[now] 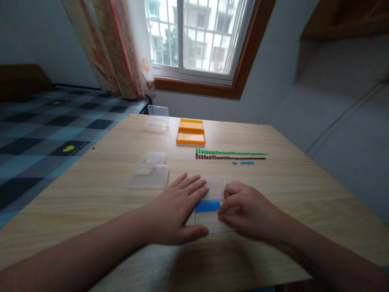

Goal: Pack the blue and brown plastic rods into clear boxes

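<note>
A clear plastic box (209, 217) with its lid open lies on the wooden table (273, 194) in front of me, with a row of blue pieces (207, 206) inside. My left hand (176, 209) lies flat on the box's left side, fingers stretched out, thumb along its front edge. My right hand (247, 211) is curled at the box's right side, fingertips pinched at the edge of the blue row. Farther back lie a green row (231, 153), a dark brown row (231, 157) and a few blue pieces (244, 163).
Another open clear box (148, 176) holding a yellowish piece lies to the left. An open orange box (191, 132) and an open clear box (157, 119) stand at the back. A bed with a checkered cover (45, 134) adjoins the table's left edge. A wall stands at right.
</note>
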Demonstrator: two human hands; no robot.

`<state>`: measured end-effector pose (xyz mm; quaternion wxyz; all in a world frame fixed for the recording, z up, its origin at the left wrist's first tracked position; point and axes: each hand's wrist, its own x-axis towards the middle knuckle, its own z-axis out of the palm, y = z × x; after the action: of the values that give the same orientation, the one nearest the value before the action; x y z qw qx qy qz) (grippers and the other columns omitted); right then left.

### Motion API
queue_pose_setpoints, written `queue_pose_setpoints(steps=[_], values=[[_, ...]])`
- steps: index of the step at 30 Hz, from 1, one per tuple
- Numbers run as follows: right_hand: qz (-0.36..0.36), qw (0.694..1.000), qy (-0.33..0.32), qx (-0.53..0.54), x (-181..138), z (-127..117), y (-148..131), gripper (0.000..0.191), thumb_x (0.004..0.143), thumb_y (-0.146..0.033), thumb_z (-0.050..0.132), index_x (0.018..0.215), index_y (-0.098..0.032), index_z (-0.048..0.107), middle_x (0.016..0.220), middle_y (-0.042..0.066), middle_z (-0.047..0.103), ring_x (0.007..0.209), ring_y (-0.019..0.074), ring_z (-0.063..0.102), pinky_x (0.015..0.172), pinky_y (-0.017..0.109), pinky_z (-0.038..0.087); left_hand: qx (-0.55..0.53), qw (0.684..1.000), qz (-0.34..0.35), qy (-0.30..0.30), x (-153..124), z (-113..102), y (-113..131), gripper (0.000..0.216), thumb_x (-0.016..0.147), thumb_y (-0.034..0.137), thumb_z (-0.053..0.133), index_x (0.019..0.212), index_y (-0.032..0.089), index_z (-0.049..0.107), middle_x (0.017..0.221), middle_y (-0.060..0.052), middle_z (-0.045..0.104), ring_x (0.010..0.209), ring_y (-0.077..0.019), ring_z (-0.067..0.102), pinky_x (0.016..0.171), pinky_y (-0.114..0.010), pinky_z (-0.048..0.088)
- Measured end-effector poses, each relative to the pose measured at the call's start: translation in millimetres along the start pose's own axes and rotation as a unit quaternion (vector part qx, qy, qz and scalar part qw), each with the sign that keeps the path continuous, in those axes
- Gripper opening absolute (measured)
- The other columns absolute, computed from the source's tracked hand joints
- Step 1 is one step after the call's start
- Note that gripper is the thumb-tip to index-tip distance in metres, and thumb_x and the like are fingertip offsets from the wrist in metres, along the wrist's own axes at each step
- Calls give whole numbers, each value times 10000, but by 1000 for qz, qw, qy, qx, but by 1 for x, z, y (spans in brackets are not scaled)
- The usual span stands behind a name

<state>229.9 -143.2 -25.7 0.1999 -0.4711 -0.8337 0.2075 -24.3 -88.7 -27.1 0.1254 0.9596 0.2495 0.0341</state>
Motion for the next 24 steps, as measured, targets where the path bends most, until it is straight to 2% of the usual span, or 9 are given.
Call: queue_pose_setpoints(steps=[4, 7, 11, 14, 18, 24], values=[[-4, 1000, -9, -5, 0, 0, -1, 79, 811, -180, 785, 826, -250, 820, 786, 19, 614, 802, 181, 572, 705, 302, 414, 2, 1000, -2, -4, 0, 0, 0, 890, 887, 685, 634, 1542, 114, 442, 1639, -217, 371, 1542, -421, 289, 1256, -644, 170], [-22, 1000, -7, 0, -2, -7, 1, 71, 861, -224, 760, 886, -246, 823, 809, 28, 606, 817, 184, 569, 715, 307, 409, 1, 1000, 0, -5, -1, -1, 2, 881, 886, 670, 646, 1532, 104, 453, 1635, -222, 378, 1537, -426, 297, 1249, -653, 181], [-103, 994, -18, 19, -3, -16, 5, 188, 955, -221, 623, 934, -199, 809, 828, 48, 600, 796, 172, 553, 696, 303, 389, -4, 1000, 7, 6, -1, -1, 2, 874, 888, 660, 651, 1524, 91, 460, 1622, -229, 400, 1529, -435, 311, 1244, -662, 188], [-156, 987, -38, 8, -2, -17, 6, 194, 931, -197, 608, 871, -192, 794, 813, 42, 580, 763, 163, 521, 689, 305, 370, -6, 1000, 8, 8, -1, -1, 2, 880, 888, 664, 650, 1525, 88, 457, 1623, -228, 398, 1530, -431, 310, 1248, -652, 186], [-156, 986, -51, -29, -2, -14, 6, 196, 912, -182, 609, 782, -186, 756, 799, 35, 569, 753, 162, 496, 691, 311, 356, -8, 1000, 7, 12, 0, -1, 1, 876, 886, 667, 651, 1521, 94, 463, 1621, -230, 401, 1527, -435, 317, 1242, -662, 189], [-164, 986, -24, -23, -2, -14, 7, 246, 954, -215, 564, 845, -190, 783, 791, 45, 579, 739, 165, 499, 673, 309, 353, -8, 1000, 10, 15, -1, 0, 1, 875, 887, 668, 652, 1521, 94, 466, 1620, -231, 402, 1529, -432, 314, 1241, -663, 188]])
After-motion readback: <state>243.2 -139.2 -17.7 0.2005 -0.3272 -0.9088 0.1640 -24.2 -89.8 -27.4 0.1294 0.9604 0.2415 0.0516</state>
